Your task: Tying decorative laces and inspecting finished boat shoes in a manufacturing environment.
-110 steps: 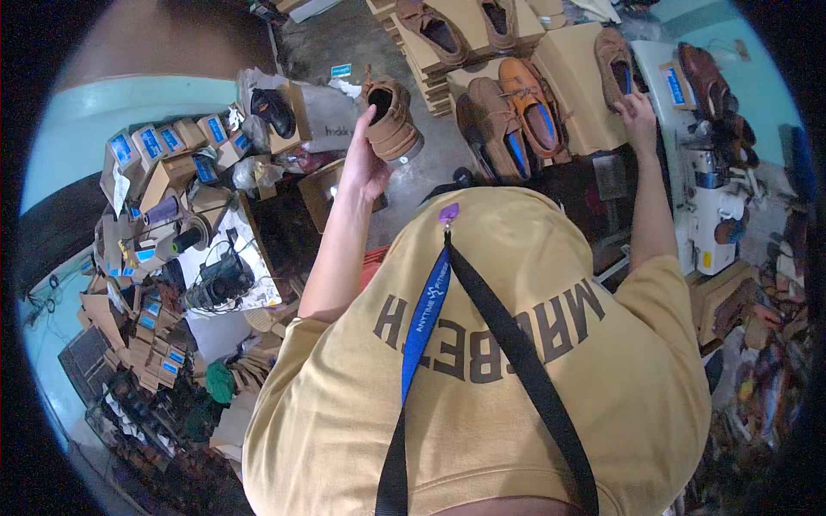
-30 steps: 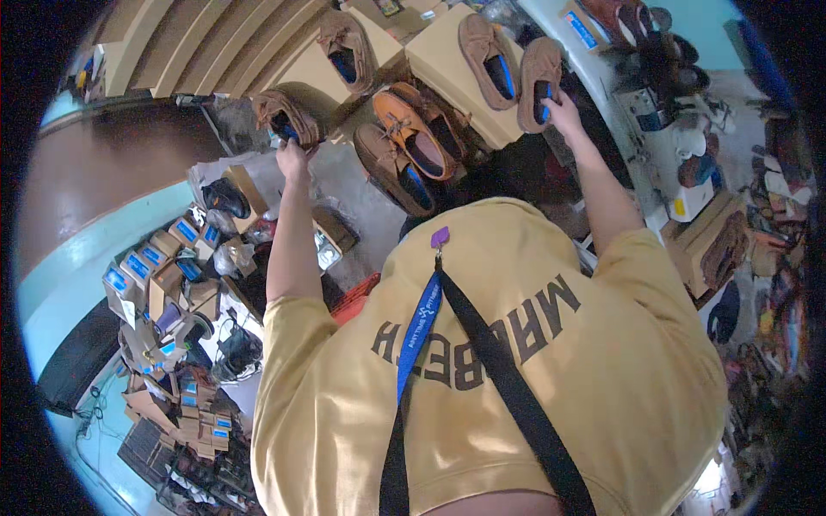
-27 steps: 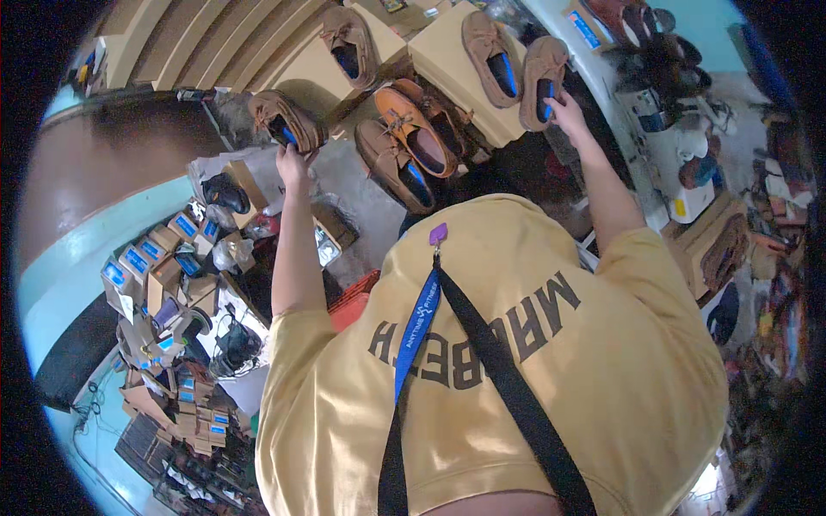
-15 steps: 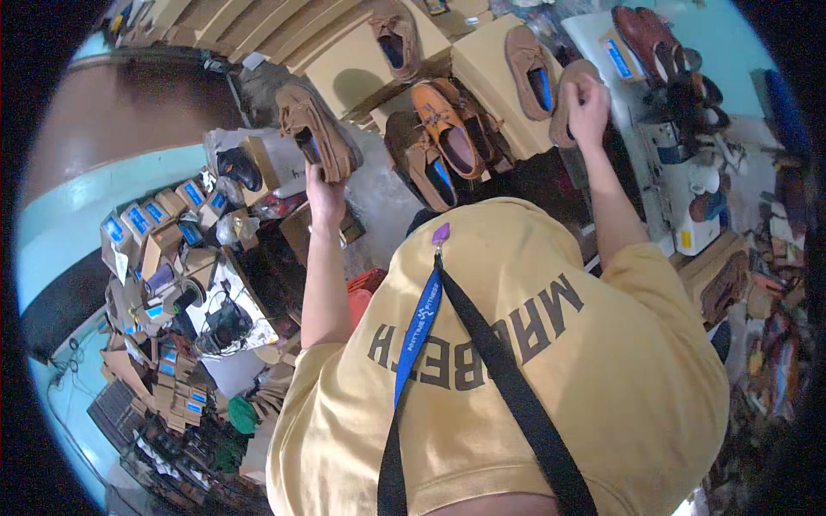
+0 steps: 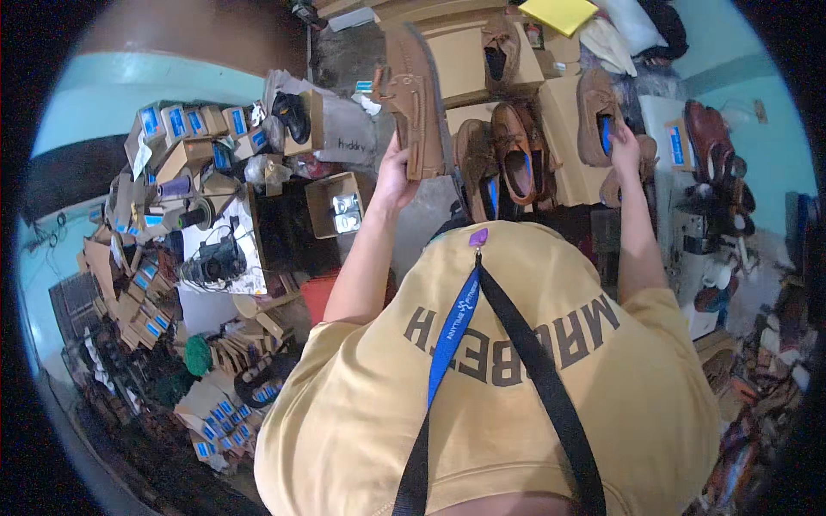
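Observation:
My left hand [image 5: 396, 176] is closed round the heel end of a brown moccasin-style shoe [image 5: 415, 107], raised with its toe pointing away from me. At the right, my right hand [image 5: 626, 155] pinches the heel of another brown shoe [image 5: 594, 103] with a blue patch inside, which rests on a cardboard box. Partly hidden behind my right wrist is one more brown shoe [image 5: 610, 189]. Between my hands sit a tan lace-up shoe [image 5: 519, 159] and a darker brown shoe [image 5: 474, 155], close together. Farther back, a single brown shoe [image 5: 500, 56] lies on a box lid.
Dark red shoes [image 5: 701, 138] stand at the right. On the left, small boxes with blue labels [image 5: 172, 125] crowd a bench beside thread spools [image 5: 198, 213] and a black shoe [image 5: 292, 116]. An open carton [image 5: 323, 206] lies below my left forearm. A yellow sheet [image 5: 557, 13] is at the back.
My view has turned left. The left hand has lifted its shoe, toe away. My right hand has left one brown shoe and moved onto the heel of the one beside it.

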### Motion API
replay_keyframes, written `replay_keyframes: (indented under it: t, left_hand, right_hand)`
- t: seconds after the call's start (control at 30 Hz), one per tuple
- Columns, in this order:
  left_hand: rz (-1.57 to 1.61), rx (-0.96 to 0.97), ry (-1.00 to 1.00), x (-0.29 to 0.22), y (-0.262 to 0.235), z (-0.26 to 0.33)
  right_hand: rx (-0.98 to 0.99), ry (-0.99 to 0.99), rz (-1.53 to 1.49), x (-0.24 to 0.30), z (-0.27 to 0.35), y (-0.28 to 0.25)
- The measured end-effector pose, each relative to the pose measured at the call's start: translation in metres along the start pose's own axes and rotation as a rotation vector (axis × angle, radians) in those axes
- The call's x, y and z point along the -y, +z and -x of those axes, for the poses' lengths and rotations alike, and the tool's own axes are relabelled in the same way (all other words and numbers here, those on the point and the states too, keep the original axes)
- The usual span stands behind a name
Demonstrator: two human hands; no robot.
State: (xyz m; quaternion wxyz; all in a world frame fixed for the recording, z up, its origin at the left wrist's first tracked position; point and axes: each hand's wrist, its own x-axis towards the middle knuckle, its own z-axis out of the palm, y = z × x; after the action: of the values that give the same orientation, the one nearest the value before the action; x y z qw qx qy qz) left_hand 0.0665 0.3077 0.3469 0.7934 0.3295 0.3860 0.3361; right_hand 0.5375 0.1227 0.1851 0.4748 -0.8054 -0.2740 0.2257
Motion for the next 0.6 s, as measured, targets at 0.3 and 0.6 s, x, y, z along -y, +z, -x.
replay_keyframes:
  t: [0.3,0.6]
  left_hand:
    - [0.000,0.217,-0.127,0.013,0.059,-0.004]
    - [-0.050,0.218,-0.128,0.027,0.082,-0.005]
  right_hand:
    - [0.387,0.319,-1.010,0.142,0.095,0.095]
    - [0.522,0.194,-0.920,0.196,0.123,0.099]
